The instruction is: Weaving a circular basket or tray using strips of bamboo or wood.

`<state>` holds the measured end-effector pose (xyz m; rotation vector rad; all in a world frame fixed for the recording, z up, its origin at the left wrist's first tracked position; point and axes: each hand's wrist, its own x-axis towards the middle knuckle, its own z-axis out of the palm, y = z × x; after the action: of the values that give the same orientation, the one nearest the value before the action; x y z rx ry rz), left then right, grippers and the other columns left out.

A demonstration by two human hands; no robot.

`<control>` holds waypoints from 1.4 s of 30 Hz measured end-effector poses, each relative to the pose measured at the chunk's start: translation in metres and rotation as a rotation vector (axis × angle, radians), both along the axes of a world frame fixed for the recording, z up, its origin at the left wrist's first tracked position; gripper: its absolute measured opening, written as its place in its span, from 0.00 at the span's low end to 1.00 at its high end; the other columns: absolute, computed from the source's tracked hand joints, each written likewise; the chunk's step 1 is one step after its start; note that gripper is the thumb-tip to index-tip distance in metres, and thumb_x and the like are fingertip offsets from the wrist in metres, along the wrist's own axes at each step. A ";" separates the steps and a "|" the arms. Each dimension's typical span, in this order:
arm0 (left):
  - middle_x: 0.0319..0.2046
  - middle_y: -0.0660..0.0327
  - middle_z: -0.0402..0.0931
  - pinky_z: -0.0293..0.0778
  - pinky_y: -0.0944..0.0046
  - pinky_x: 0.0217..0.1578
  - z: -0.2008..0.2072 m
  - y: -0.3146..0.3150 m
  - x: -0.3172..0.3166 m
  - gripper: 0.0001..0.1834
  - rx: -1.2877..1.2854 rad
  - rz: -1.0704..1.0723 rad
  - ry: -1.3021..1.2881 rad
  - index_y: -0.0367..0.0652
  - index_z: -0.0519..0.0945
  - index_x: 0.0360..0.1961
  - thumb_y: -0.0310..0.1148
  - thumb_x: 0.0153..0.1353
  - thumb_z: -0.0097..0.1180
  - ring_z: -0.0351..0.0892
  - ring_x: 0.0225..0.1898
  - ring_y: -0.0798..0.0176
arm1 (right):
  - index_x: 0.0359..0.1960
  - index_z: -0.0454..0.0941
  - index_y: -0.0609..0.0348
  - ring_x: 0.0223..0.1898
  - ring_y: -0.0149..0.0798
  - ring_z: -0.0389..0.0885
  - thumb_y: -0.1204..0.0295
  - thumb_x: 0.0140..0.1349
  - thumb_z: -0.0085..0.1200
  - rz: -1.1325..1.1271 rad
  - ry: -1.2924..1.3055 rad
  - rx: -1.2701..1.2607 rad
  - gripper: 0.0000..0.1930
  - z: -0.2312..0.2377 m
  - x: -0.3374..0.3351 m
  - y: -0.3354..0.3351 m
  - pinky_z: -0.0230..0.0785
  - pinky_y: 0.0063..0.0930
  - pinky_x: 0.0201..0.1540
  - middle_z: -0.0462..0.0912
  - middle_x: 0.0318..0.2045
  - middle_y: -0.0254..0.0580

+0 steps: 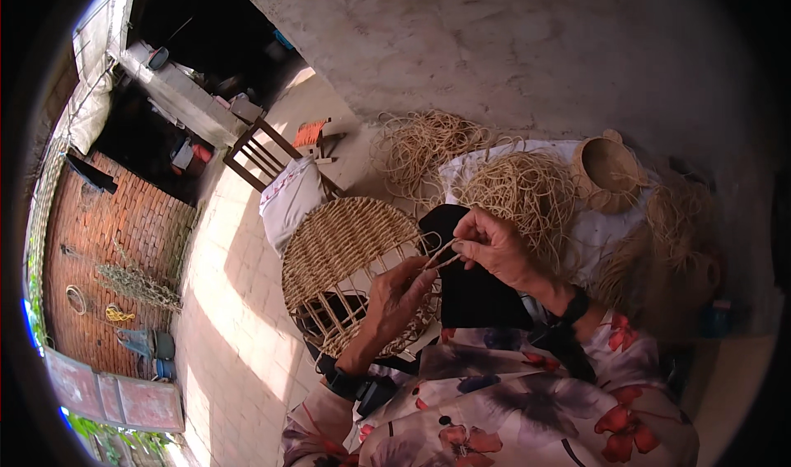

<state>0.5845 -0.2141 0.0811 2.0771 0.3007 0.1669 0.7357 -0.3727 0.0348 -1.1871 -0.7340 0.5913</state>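
In front of me a round, half-woven straw piece [350, 235] leans at my lap. Its far part is tightly woven, while bare spokes and gaps show on the near side. Over its right edge my left hand [394, 302] has its fingers closed on a thin straw cord [442, 256]. My right hand [497, 251], slightly higher and to the right, pinches the same cord between thumb and fingers. A short stretch of it runs between the two hands, seemingly as two strands. Dark cloth lies behind and below the right hand.
Tangled heaps of straw cord [523, 191] lie on a white cloth [593, 228] to the right, near a small round basket [608, 170]. Another cord heap [432, 142] rests by the wall. A wooden chair [262, 156] and an orange-topped stool [311, 133] stand beyond the woven piece.
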 end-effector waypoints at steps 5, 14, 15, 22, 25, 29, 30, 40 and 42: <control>0.29 0.58 0.82 0.72 0.66 0.34 0.007 0.019 -0.014 0.16 0.136 0.153 0.016 0.33 0.83 0.39 0.39 0.67 0.58 0.78 0.31 0.68 | 0.36 0.73 0.61 0.27 0.25 0.77 0.78 0.63 0.59 0.014 -0.216 -0.063 0.06 -0.014 -0.019 0.014 0.73 0.25 0.29 0.79 0.28 0.36; 0.26 0.55 0.82 0.74 0.65 0.31 0.008 0.018 -0.019 0.10 0.348 0.209 -0.134 0.34 0.82 0.36 0.32 0.63 0.61 0.81 0.28 0.62 | 0.32 0.75 0.58 0.36 0.52 0.80 0.77 0.54 0.59 -0.131 -0.701 -0.069 0.06 -0.026 -0.034 0.047 0.73 0.42 0.36 0.75 0.34 0.44; 0.26 0.54 0.82 0.75 0.63 0.29 0.007 0.018 -0.018 0.08 0.454 0.170 -0.186 0.35 0.83 0.35 0.31 0.62 0.61 0.83 0.27 0.58 | 0.33 0.75 0.58 0.36 0.51 0.80 0.77 0.55 0.58 -0.114 -0.764 -0.078 0.06 -0.023 -0.033 0.045 0.73 0.42 0.36 0.75 0.34 0.44; 0.25 0.52 0.81 0.74 0.52 0.25 -0.002 0.016 0.002 0.06 0.822 -0.140 -0.038 0.43 0.82 0.30 0.32 0.61 0.57 0.81 0.26 0.46 | 0.33 0.76 0.58 0.36 0.50 0.80 0.76 0.55 0.59 -0.169 -0.725 -0.122 0.06 -0.027 -0.024 0.020 0.74 0.41 0.36 0.75 0.32 0.42; 0.23 0.52 0.80 0.73 0.49 0.26 -0.009 0.013 0.005 0.07 0.866 -0.140 0.085 0.44 0.81 0.28 0.34 0.60 0.56 0.81 0.26 0.44 | 0.32 0.76 0.57 0.35 0.48 0.79 0.74 0.53 0.61 -0.172 -0.908 -0.155 0.07 -0.021 -0.030 0.013 0.73 0.41 0.36 0.75 0.30 0.41; 0.22 0.51 0.79 0.73 0.47 0.26 -0.008 0.011 0.009 0.07 0.801 -0.114 0.086 0.44 0.81 0.28 0.34 0.59 0.56 0.80 0.26 0.42 | 0.29 0.75 0.57 0.33 0.45 0.78 0.72 0.51 0.62 -0.226 -1.095 -0.227 0.08 -0.026 -0.036 0.017 0.71 0.39 0.34 0.74 0.29 0.40; 0.22 0.51 0.79 0.73 0.47 0.26 -0.009 0.011 0.009 0.07 0.781 -0.128 0.090 0.44 0.80 0.28 0.34 0.60 0.55 0.80 0.26 0.42 | 0.28 0.75 0.57 0.32 0.44 0.77 0.72 0.49 0.62 -0.265 -1.163 -0.270 0.08 -0.030 -0.039 0.019 0.70 0.38 0.33 0.74 0.29 0.40; 0.32 0.54 0.80 0.75 0.58 0.28 0.011 0.032 -0.026 0.10 0.338 0.195 -0.164 0.42 0.82 0.43 0.26 0.60 0.59 0.82 0.26 0.53 | 0.23 0.72 0.58 0.28 0.44 0.77 0.77 0.49 0.58 -0.305 -1.228 -0.321 0.06 -0.035 -0.039 0.020 0.70 0.38 0.28 0.73 0.25 0.43; 0.33 0.53 0.81 0.75 0.60 0.30 0.014 0.064 -0.051 0.07 0.531 0.374 -0.180 0.38 0.82 0.40 0.26 0.61 0.58 0.81 0.27 0.57 | 0.23 0.72 0.58 0.28 0.45 0.77 0.77 0.49 0.57 -0.304 -1.204 -0.321 0.05 -0.034 -0.038 0.017 0.70 0.38 0.29 0.73 0.25 0.43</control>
<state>0.5340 -0.1499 0.0948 2.4847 0.5819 0.7213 0.6975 -0.3561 0.0005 -1.9091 -1.4443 -0.3641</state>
